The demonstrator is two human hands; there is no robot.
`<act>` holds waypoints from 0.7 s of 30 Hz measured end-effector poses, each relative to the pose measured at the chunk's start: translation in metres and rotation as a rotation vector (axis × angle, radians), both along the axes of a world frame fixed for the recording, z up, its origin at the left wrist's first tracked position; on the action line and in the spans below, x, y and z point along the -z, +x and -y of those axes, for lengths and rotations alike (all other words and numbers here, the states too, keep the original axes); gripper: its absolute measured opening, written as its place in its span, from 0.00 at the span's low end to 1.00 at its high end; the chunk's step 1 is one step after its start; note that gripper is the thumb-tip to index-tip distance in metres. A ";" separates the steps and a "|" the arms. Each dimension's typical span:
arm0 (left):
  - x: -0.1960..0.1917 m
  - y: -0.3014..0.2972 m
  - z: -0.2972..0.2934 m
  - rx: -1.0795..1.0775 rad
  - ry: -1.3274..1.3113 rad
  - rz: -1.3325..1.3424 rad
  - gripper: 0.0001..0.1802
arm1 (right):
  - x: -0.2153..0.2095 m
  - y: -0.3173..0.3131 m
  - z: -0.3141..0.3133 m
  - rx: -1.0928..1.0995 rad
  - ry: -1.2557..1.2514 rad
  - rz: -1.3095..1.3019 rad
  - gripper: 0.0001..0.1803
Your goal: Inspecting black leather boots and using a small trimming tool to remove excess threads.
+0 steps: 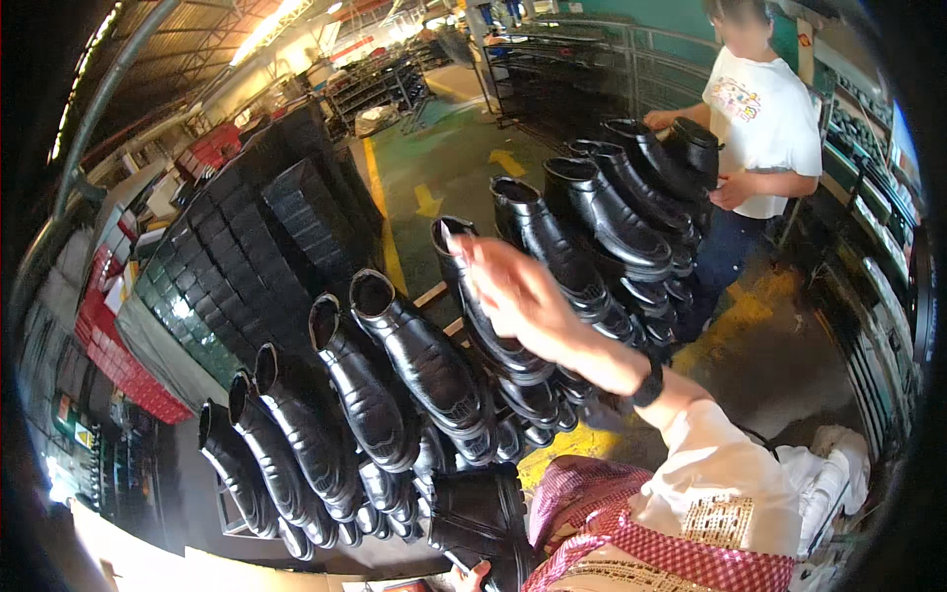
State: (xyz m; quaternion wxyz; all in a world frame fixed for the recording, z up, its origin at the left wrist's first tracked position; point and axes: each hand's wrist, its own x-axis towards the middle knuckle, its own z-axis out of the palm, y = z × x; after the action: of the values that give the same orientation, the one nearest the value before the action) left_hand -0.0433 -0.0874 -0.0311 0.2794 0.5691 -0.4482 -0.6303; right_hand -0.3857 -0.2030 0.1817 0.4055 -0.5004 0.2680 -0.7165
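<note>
Rows of black boots (419, 355)
The right hand (508, 286) reaches across them; the left hand (474, 574) holds a separate boot (483, 518).

Dressed in a white short-sleeved top (683, 441) with tan print (720, 521), red-and-white checked cloth (691, 559) and black wristband (648, 383).

Big factory hall. Green painted floor (449, 153), worn, with yellow arrows (508, 162) and a solid yellow lane line (384, 209). Sloped roof on thin steel trusses (202, 44), long bright white light strip (268, 30) overhead. Teal wall (681, 49) at back right, grey tubular metal railing (602, 24) in front. Dark metal racks (380, 91) at far end. Tall block of stacked black boxes (212, 252) left of the lane, red boxes (128, 370) further left.
</note>
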 end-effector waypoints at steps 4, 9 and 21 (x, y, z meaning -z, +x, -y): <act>0.000 0.006 0.001 0.001 -0.026 0.027 0.40 | -0.047 -0.039 0.036 -0.001 0.028 0.069 0.15; 0.004 0.011 -0.010 -0.031 -0.035 0.052 0.40 | -0.086 -0.063 0.055 0.043 -0.058 0.118 0.18; 0.007 0.003 -0.028 -0.150 -0.074 0.086 0.39 | -0.065 -0.071 0.043 -0.049 -0.026 0.201 0.17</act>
State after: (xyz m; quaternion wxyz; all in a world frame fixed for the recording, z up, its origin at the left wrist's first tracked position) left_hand -0.0400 -0.0589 -0.0383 0.3271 0.6167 -0.4391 -0.5655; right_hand -0.4562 -0.2463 0.2466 0.4412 -0.4376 0.2042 -0.7564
